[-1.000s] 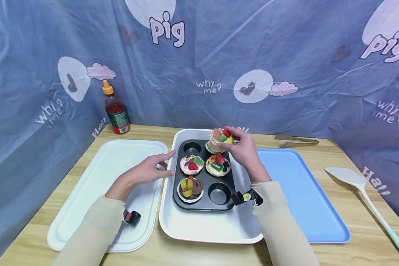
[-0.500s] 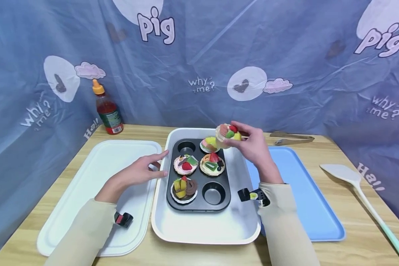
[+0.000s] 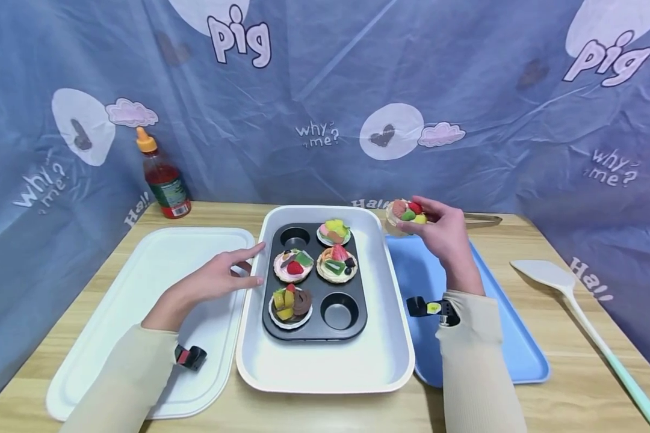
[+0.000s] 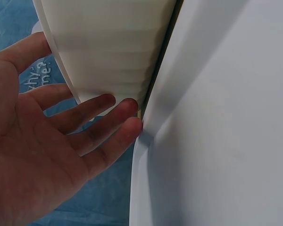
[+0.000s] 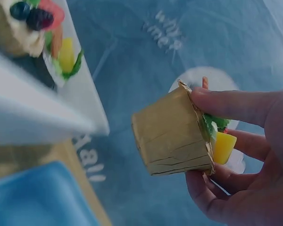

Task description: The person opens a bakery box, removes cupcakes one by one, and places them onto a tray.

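Observation:
In the head view my right hand (image 3: 446,234) pinches a fruit-topped cupcake (image 3: 406,215) above the far end of the blue tray (image 3: 487,361). The right wrist view shows its brown paper cup (image 5: 172,134), tilted, with thumb and fingers at the rim. A black muffin tin (image 3: 314,334) lies in a deep white tray (image 3: 325,382). Several decorated cupcakes sit in its wells; the far-left and near-right wells are bare. My left hand (image 3: 206,282) touches the white tray's left side with extended fingers (image 4: 104,150) and grips nothing.
A flat white tray (image 3: 141,288) lies on the left, under my left arm. The sauce bottle (image 3: 165,186) stands at the back left. Metal tongs (image 3: 482,219) lie partly hidden behind my right hand. A long-handled spatula (image 3: 547,273) lies along the right side.
My right hand has lifted the cupcake from above the tin's far-right well and carried it right, past the white tray's edge. The left hand stays at the tray's side; the head view has shifted slightly.

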`<state>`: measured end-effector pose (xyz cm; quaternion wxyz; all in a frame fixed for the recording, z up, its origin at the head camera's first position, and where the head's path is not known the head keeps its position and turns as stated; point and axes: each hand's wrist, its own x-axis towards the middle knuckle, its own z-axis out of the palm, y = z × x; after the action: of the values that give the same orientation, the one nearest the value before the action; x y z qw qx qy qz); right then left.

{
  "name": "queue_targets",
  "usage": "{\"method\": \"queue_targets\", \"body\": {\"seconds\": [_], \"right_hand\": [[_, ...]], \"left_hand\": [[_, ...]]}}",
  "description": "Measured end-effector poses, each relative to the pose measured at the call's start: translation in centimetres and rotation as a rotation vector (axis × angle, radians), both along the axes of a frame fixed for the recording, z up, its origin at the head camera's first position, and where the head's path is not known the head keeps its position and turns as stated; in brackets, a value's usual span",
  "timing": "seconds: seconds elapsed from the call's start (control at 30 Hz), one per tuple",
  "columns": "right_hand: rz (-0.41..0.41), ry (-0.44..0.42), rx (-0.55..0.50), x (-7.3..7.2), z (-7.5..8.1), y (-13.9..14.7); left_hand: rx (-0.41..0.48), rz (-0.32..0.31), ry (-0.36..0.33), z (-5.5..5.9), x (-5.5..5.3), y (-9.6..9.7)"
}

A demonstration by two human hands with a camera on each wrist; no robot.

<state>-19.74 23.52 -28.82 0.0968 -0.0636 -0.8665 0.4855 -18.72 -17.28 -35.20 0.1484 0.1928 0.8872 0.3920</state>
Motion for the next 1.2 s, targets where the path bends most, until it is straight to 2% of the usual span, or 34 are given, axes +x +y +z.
{"method": "queue_targets", "body": {"seconds": [0.27,0.5,0.8,1.07,1.2], "right_hand": [[-0.014,-0.078,-0.013,-1.0,-2.5,1.8],[0.003,-0.083,0.011,-1.8,-4.2,2.2],[0.021,-0.110,0.023,-2.1,-4.9,2.3],[0.013,-0.126,0.042,-2.4,-5.3,2.4],[0.009,-0.137,0.047,-2.4,-5.4,2.4]], "left_hand": [[0.003,-0.001,-0.005,0.1,0.0,0.0],[0.004,-0.004,0.004,0.2,0.1,0.1],[0.008,-0.002,0.007,0.0,0.1,0.1],[0.019,-0.025,0.017,0.0,0.1,0.1],[0.004,-0.011,0.002,0.1,0.1,0.1]]}}
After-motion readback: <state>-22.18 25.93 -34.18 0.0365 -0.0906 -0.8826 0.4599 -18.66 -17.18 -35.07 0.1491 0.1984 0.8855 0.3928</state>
